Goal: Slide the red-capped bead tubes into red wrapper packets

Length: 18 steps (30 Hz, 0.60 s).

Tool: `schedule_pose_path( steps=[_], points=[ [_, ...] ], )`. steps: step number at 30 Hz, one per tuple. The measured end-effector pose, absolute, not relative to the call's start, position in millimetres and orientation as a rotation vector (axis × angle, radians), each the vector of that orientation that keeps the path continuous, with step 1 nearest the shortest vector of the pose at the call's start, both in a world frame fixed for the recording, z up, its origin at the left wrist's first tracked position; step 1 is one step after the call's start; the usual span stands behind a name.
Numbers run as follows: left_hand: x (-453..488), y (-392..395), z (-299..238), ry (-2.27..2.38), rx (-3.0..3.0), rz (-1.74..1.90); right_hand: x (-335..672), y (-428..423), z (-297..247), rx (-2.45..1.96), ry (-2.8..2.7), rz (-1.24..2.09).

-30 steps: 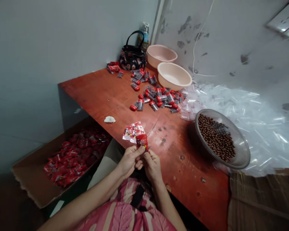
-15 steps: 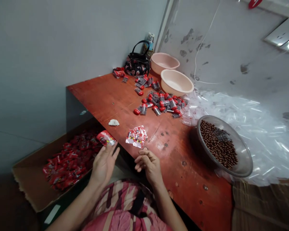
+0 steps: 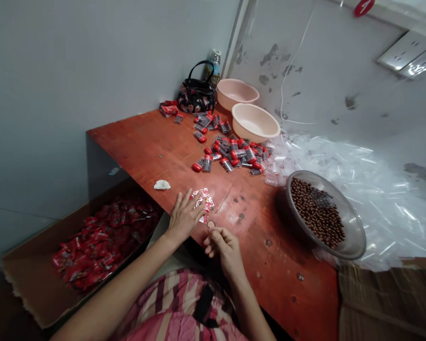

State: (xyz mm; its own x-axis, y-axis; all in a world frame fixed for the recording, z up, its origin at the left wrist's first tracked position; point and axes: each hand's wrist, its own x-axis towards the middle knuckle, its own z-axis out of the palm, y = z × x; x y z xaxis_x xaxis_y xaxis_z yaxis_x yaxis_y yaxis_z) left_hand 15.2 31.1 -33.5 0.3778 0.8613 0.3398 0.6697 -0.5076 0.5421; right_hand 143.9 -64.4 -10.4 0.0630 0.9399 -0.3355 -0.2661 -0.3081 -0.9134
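Observation:
My left hand (image 3: 183, 217) lies flat with fingers stretched over a small pile of red and clear wrappers (image 3: 205, 201) near the front edge of the red-brown table (image 3: 152, 142). My right hand (image 3: 224, 244) is just beside it at the table edge, its fingers pinched on a small dark ring-like thing (image 3: 210, 223) that I cannot make out. A cardboard box (image 3: 31, 265) full of red packets (image 3: 102, 239) stands below the table to the left.
A metal bowl of brown balls (image 3: 319, 213) sits at the right. Red-capped filled tubes (image 3: 230, 151) lie scattered mid-table, by two pink basins (image 3: 254, 122), a black handbag (image 3: 197, 92) and a heap of clear plastic tubes (image 3: 358, 166). A white crumpled scrap (image 3: 162, 185) lies nearby.
A second ago both hands held a red packet. My left hand then dropped it toward the box and has now come back onto the wrapper pile; my right hand stayed near the edge.

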Motion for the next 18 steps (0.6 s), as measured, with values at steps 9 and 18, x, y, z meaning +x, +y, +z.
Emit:
schedule_pose_path(
  steps=[9, 18],
  points=[
    [19.7, 24.4, -39.1, 1.307, 2.271, 0.985, 157.1, -38.7, 4.5, -1.320, -0.972, 1.346],
    [-39.9, 59.7, -30.6, 1.871, 2.192, 1.170, 158.8, -42.0, 2.7, -1.342, -1.048, 1.328]
  ],
)
